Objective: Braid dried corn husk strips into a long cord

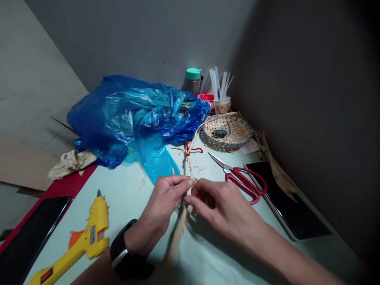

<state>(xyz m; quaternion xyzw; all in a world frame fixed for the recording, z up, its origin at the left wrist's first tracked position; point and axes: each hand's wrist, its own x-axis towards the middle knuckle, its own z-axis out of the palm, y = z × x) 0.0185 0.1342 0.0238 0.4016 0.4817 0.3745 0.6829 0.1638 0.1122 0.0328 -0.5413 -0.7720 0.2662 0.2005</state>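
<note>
Near the middle of the table, my left hand [170, 198] pinches a pale twisted fibre cord [190, 168] between thumb and fingers. Just right of it, my right hand [218, 200] has its fingers closed on the same strand, a little lower. Below the hands the strand widens into a flat tan strip [178, 235] that runs toward me. The cord's far end stretches up toward the woven basket [237, 126]. A piece of red string [194, 150] lies by the cord. Red-handled scissors [240, 178] rest to the right of my right hand.
A yellow glue gun [96, 225] and a dark phone [35, 233] lie at left. A blue plastic bag [118, 114] fills the back left. A black tablet-like device [285, 202] lies at right under a dried leaf [277, 168]. A paper cup [222, 105] holds glue sticks by the wall.
</note>
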